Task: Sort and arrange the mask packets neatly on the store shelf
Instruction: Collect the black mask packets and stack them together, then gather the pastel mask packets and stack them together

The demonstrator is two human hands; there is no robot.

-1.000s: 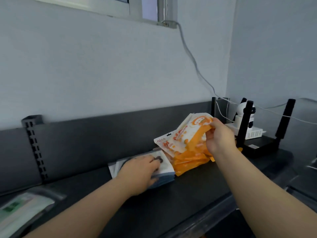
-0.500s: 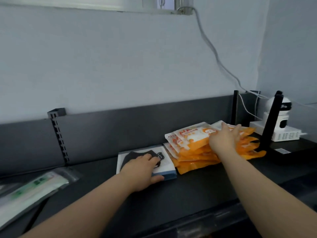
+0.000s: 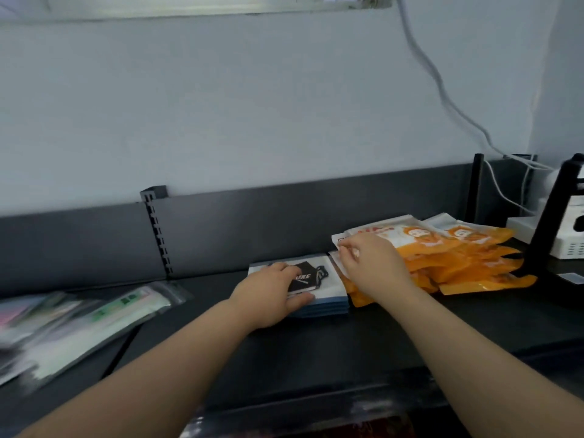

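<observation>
A stack of white-and-blue mask packets printed with a black mask lies flat on the dark shelf. My left hand rests on top of it, fingers spread, thumb along its front edge. Right beside it sits a fanned pile of orange-and-white mask packets. My right hand lies on the left end of that pile, its fingertips pinching the white corner of the top packet. At the far left lies a blurred heap of clear-wrapped packets with green and pink labels.
A slotted shelf upright stands against the dark back panel. At the right edge are black router antennas and a white device with cables running up the wall. The shelf's front lip runs below my arms.
The orange packets that my right hand held up are down on their pile. That hand has slid from the pile's middle to its left end. The left hand stays on the white-and-blue stack.
</observation>
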